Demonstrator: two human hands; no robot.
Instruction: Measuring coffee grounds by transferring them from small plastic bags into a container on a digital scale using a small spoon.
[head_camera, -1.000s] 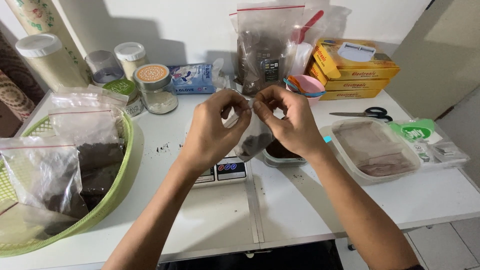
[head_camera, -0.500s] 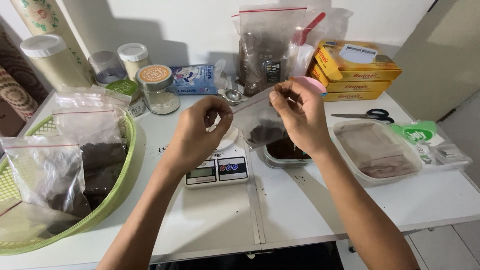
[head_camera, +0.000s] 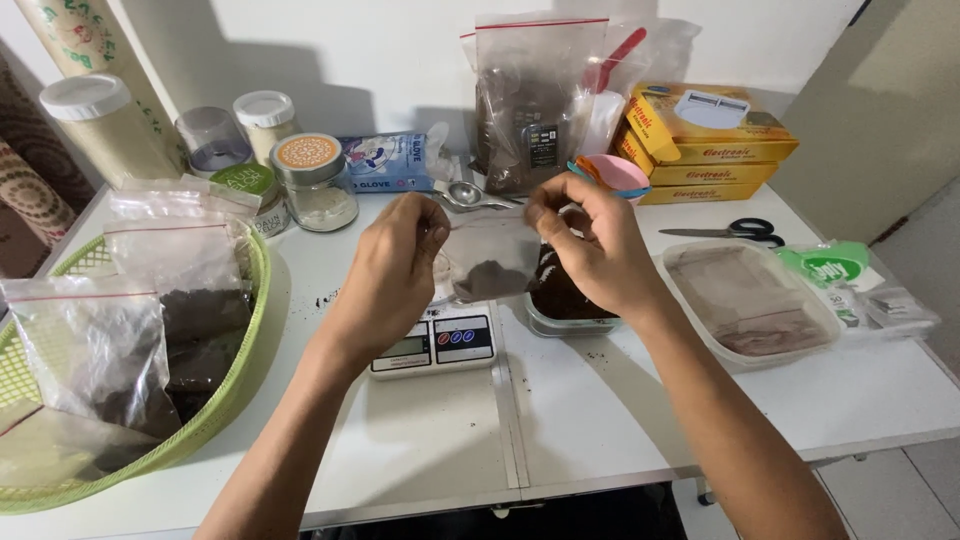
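From my seat the white bench (head_camera: 420, 450) is crowded: a green basket (head_camera: 235, 390) of filled bags sits at its left edge, a tall zip bag of dark powder (head_camera: 535, 100) and yellow boxes (head_camera: 700, 140) line the back edge, and a shallow tray (head_camera: 750, 300) lies toward the right edge. I judge the main risk to be a spill: the small clear bag (head_camera: 487, 262) hangs over the digital scale (head_camera: 435, 340) near the middle of the bench with dark powder pooled at its bottom, and if either pinch slips or the top tilts, the powder would scatter over the scale and the open tub (head_camera: 565, 300) just beside it. My left hand (head_camera: 390, 275) has its fingers closed on the bag's left top corner; my right hand (head_camera: 595, 245) has its fingers pinched on the right top corner.
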